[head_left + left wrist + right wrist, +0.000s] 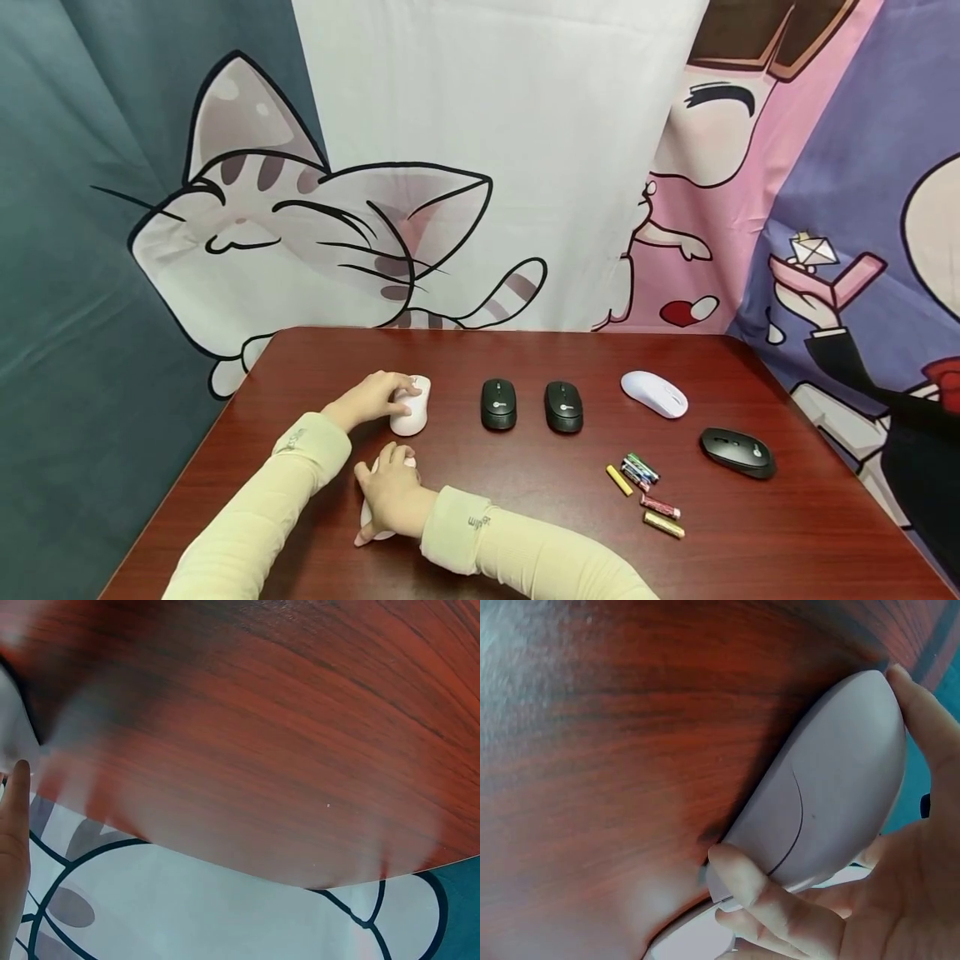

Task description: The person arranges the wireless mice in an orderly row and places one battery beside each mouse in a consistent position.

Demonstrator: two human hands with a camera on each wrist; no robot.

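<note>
Toward the table's left side, my left hand holds a white computer mouse from its left, with fingers over its top and side. In the left wrist view one finger reaches the edge of that mouse. Nearer the front, my right hand grips a second white mouse lengthwise. Its thumb is at one end and its fingers are at the other. From the head view, this hand covers most of the second mouse.
Two black mice stand mid-table. On the right are another white mouse and a third black mouse. Several loose batteries, including a yellow battery and a red battery, lie on the brown table. A printed curtain hangs behind.
</note>
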